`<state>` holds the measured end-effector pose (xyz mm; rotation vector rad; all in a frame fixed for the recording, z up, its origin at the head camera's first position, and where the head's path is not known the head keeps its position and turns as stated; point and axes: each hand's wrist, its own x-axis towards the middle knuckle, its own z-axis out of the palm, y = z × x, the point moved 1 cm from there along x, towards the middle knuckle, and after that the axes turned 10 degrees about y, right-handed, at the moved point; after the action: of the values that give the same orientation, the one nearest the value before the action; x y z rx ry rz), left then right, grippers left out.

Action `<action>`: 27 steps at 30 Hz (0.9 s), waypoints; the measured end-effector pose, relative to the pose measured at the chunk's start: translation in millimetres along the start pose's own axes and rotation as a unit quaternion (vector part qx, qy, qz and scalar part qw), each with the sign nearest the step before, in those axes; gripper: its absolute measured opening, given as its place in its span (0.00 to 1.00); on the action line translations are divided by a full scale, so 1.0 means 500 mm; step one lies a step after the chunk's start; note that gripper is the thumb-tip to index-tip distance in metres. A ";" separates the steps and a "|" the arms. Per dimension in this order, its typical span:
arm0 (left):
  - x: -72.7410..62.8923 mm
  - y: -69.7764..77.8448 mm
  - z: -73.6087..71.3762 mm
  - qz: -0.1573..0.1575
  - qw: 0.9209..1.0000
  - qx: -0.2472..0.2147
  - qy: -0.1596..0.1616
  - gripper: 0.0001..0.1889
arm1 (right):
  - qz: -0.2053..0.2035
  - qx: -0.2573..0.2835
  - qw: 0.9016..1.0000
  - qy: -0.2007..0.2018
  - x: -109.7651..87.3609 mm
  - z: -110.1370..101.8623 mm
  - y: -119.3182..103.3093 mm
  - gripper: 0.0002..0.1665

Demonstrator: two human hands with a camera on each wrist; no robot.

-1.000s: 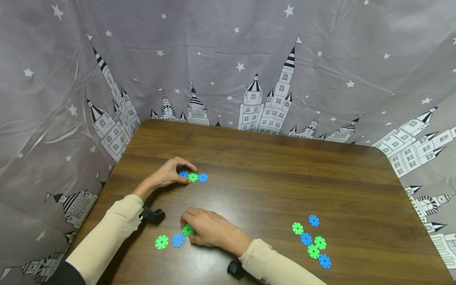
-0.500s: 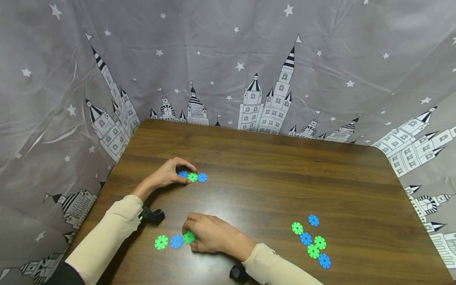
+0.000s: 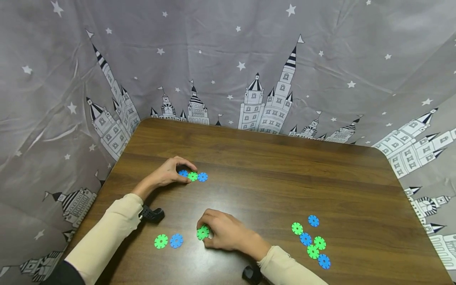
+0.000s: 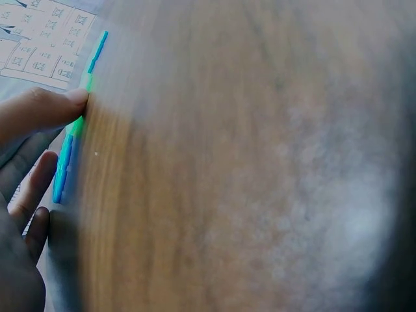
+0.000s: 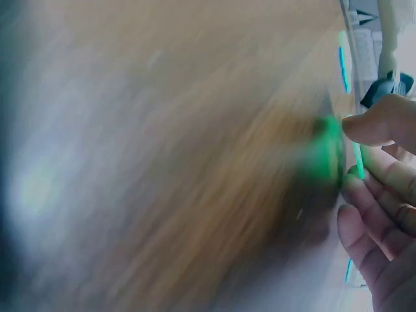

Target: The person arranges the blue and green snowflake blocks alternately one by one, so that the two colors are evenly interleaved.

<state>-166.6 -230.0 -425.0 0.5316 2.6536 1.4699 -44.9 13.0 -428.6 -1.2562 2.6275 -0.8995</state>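
My left hand [image 3: 170, 171] is at a row of three notched plastic discs on the table: a blue disc [image 3: 183, 173], a green disc [image 3: 192, 176] and another blue disc [image 3: 203, 177]. Its thumb and index finger hold the middle green disc at opposite edges. In the left wrist view the thumb lies against that green disc [image 4: 76, 125]. Nearer the front, my right hand [image 3: 228, 231] pinches a loose green notched disc [image 3: 203, 232] between thumb and fingers. The right wrist view shows this green disc [image 5: 358, 156] edge-on, just above the tabletop, over its blurred green reflection.
To the left of my right hand lie a green disc [image 3: 161, 241] and a blue disc [image 3: 176, 240]. Several green and blue discs, among them a blue one [image 3: 313, 221], form a cluster at the right of the wooden table [image 3: 256, 166]. A grey castle-print curtain [image 3: 213, 59] hangs behind.
My right hand first drew the green disc back toward the front beside the blue one, then moved right with it, away from the blue disc. The left hand has stayed in place.
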 end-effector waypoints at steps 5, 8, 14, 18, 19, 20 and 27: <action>0.006 -0.040 0.002 0.006 1.000 0.004 0.002 0.19 | 0.014 0.012 1.000 0.024 -0.007 -0.011 0.025 0.18; 0.002 -0.009 -0.003 0.003 1.000 -0.004 -0.004 0.19 | 0.025 0.024 0.999 0.037 -0.008 -0.021 0.037 0.19; -0.006 0.037 -0.008 0.004 1.000 -0.009 -0.009 0.18 | 0.060 0.053 0.994 0.068 -0.007 -0.038 0.061 0.19; -0.006 0.036 -0.008 0.006 1.000 -0.008 -0.006 0.18 | 0.080 0.065 0.991 0.090 -0.004 -0.046 0.078 0.18; -0.006 0.036 -0.008 0.005 1.000 -0.009 -0.006 0.18 | 0.086 0.067 0.990 0.095 -0.002 -0.047 0.083 0.17; -0.006 0.036 -0.008 0.005 1.000 -0.010 -0.006 0.18 | 0.090 0.068 0.989 0.099 -0.001 -0.049 0.086 0.17; -0.006 0.041 -0.008 0.001 1.000 -0.012 -0.006 0.18 | 0.123 0.068 0.981 0.132 0.012 -0.057 0.110 0.18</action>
<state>-159.3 -224.5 -406.2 0.5400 2.6233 1.4913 -95.5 48.9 -434.5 -0.8054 2.7754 -1.2493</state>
